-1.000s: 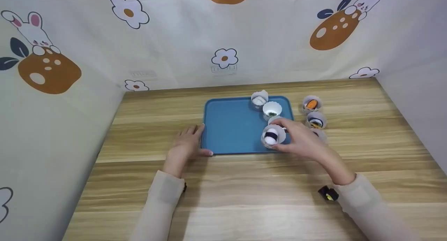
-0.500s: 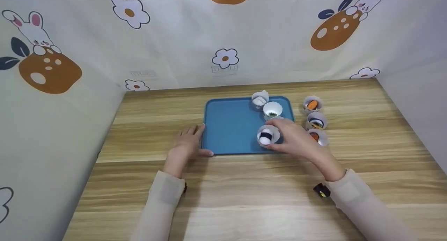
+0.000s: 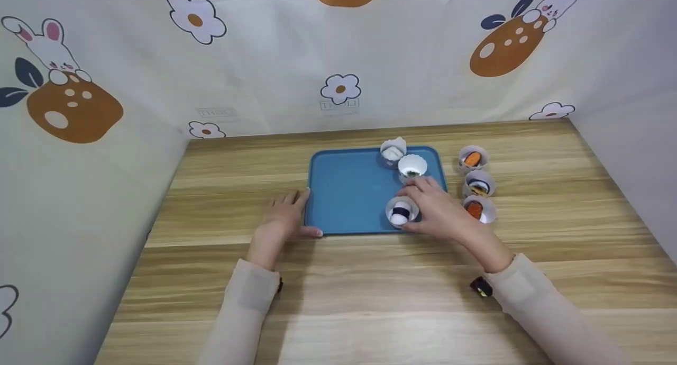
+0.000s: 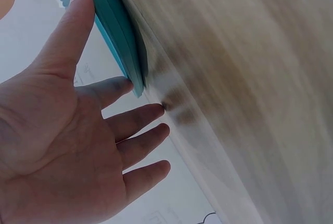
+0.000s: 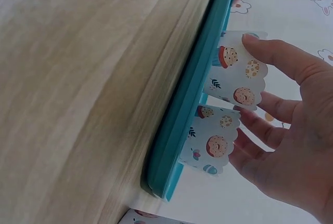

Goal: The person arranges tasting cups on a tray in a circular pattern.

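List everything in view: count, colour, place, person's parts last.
Table: 1, brown, under the tray.
Tray: 1, blue, on the table.
Tray cups: 4, printed white, on the tray's right half.
Tray pieces: at least 3, black-and-white, white, green, in the tray cups.
Side cups: 3, pale, right of the tray.
Side pieces: 3, orange, mixed, red-orange, in the side cups.
Backdrop: count unclear, off-white with prints, behind the table.
Wrist devices: 2, black, one at each sleeve.
Sleeves: 2, beige, on the person.
Left hand: 1, bare, at the tray's left edge.
Right hand: 1, bare, holding the front tray cup.
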`<state>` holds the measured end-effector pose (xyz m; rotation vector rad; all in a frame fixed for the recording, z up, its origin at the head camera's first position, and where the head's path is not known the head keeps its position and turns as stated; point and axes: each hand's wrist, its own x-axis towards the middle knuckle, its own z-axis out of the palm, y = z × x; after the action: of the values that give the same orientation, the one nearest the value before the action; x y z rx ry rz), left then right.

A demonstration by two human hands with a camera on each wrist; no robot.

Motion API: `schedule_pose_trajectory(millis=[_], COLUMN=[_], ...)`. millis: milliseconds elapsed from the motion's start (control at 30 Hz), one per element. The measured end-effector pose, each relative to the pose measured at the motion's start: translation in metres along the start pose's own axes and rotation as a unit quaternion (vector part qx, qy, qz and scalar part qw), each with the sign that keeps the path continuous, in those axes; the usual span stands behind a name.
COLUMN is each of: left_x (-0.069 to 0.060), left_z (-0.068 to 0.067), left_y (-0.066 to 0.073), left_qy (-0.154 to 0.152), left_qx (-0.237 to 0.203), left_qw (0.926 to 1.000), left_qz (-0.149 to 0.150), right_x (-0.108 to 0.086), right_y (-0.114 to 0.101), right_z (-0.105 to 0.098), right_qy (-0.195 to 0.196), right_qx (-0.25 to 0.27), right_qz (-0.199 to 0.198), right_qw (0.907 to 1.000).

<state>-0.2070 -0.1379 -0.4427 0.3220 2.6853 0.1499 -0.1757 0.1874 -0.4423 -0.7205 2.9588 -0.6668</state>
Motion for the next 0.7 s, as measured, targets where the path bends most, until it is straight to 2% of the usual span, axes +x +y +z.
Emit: schedule_pose_trajectory(millis=[200, 367, 700], left_x=[0.0, 0.0, 0.001], left_z=[0.0, 0.0, 0.002], left_y=[0.0, 0.0, -0.001], left_qy=[-0.001, 0.0, 0.005], left_qx=[0.0, -0.002, 0.0], left_qw=[1.0, 1.0, 1.0], left_qz=[-0.002, -0.001, 0.001], right_x=[0.001, -0.001, -0.008], right_y=[-0.002, -0.004, -0.007], right_z=[0.0, -0.002, -0.011], right_qy=[-0.01, -0.016, -0.006], right_qx=[-0.012, -0.03, -0.013], right_qz=[0.011, 0.006, -0.015], right_qw=[0.9998, 0.9994, 0.9998])
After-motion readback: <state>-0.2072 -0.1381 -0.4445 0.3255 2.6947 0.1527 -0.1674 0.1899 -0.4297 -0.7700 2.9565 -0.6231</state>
